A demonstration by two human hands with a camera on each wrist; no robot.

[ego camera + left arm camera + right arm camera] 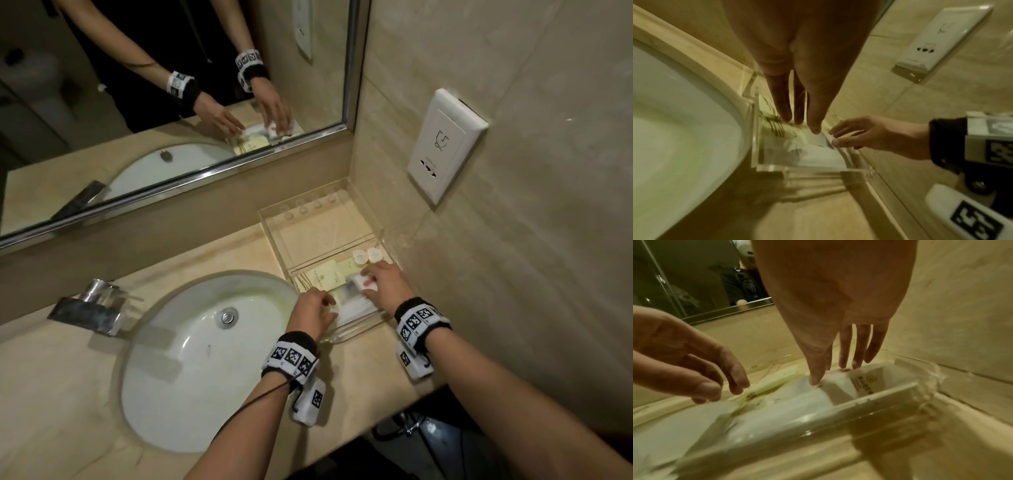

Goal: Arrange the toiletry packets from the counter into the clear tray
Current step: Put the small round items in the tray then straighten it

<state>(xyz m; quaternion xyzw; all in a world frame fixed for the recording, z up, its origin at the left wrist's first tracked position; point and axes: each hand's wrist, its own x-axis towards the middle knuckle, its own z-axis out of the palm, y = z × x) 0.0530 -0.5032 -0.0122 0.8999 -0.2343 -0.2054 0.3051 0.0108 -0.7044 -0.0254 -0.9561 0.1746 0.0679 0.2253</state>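
Note:
A clear tray [322, 229] stands in the counter's right corner against the wall. Its near compartment holds cream packets [323, 274], a flat white packet [356, 310] and two round white caps [366, 255]. My right hand [368, 282] is inside that compartment and pinches a small white packet [362, 281] between thumb and fingers; the right wrist view shows this packet [861, 384] under the right hand [830, 373]. My left hand [327, 303] reaches over the tray's left wall [754, 129]. Its straight fingers [785, 113] touch the cream packets and hold nothing.
A white sink basin [205, 359] lies just left of the tray, with a chrome faucet [92, 308] behind it. A mirror [171, 102] runs along the back wall. A wall socket [445, 147] sits above the tray. The counter's front edge [394, 401] is close behind my wrists.

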